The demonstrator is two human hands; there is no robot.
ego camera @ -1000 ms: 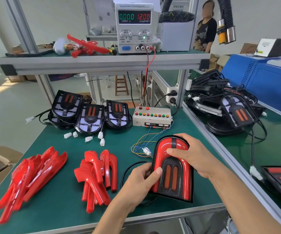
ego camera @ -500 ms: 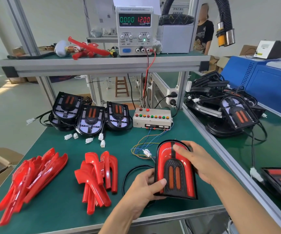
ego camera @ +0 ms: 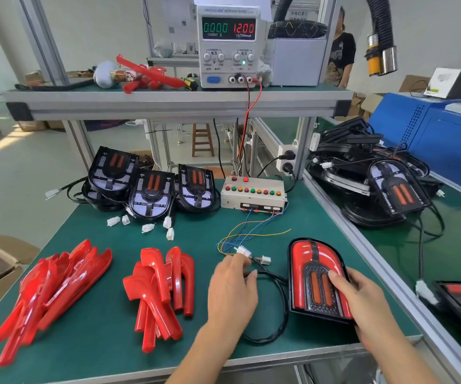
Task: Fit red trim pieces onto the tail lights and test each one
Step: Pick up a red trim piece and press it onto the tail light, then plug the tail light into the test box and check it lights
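Lying on the green bench (ego camera: 113,353), the trimmed tail light (ego camera: 316,278) has the right hand (ego camera: 362,297) resting on it, fingers loose. The left hand (ego camera: 230,292) reaches the white connector (ego camera: 243,251); its grip cannot be told. Red trim piles (ego camera: 160,292) lie left, the switch box (ego camera: 253,194) behind.

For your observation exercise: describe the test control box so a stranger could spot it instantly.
Start at the green bench, beneath the power supply on the shelf. Behind the tail light sits a beige control box; only it carries rows of red, green and yellow buttons.
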